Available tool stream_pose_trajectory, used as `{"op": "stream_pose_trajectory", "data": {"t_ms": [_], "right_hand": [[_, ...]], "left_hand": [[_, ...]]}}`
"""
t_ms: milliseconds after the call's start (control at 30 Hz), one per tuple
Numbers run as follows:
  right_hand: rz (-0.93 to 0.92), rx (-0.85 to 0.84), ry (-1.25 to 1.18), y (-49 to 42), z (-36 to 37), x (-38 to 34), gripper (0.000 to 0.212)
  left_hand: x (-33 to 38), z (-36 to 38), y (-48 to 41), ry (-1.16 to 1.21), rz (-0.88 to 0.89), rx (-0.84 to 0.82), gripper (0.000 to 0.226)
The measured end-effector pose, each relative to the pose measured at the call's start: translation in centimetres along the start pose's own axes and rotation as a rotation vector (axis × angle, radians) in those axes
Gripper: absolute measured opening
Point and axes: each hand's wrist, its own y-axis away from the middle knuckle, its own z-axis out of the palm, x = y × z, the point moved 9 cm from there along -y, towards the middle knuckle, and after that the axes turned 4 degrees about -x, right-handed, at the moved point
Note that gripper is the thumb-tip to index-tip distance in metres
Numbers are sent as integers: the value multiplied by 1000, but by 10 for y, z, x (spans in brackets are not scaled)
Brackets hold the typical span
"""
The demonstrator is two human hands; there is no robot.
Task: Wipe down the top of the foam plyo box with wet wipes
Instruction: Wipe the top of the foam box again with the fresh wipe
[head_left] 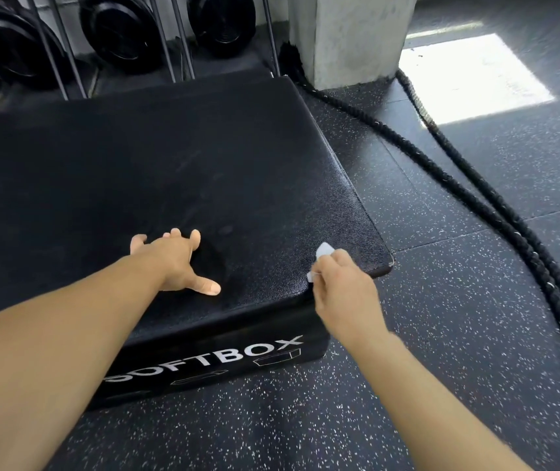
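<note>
Right hand (343, 283) is curling round a white wipe (323, 250), fingers bunching it; one end is poking out past the fingertips and a scrap is showing on the thumb side. I'm holding the wipe down on the top of the box (170, 164), right by its near right corner and close to the right edge. Left hand (173, 263) is lying palm down on the same top, fingers spread, thumb sticking out toward the right hand, near the front edge and apart from the wipe. Both forearms are reaching in bare from the bottom of the view. The box is black with a pebbled cover, sitting on a dark speckled floor (441, 334), with white SOFTBOX lettering (210, 360) showing on the near side. A thick black rope (475, 185) is running in two strands across the floor to the right of the box, heading back to a concrete pillar (346, 35) just beyond the box's far right corner. Black plates (119, 28) are leaning in a rack behind the box. A sun patch (469, 76) is lying on the floor right of the pillar.
</note>
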Motion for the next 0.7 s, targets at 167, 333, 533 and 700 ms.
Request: {"op": "stream_pose_trajectory", "data": {"t_ms": [167,333,533,700], "right_hand": [[-83,-96,-62,7,29,-38,18],[-152,-144,-30,14,29,-32,25],[-68,-109,87,7,10,1,19],[77,-8,37,8,-25,58,20]], "left_hand": [[1,0,2,4,-7,-3,118],[1,-1,3,7,-5,-10,118],[1,-1,4,19,-7,-12,118],[1,0,3,37,-1,-5,118]]}}
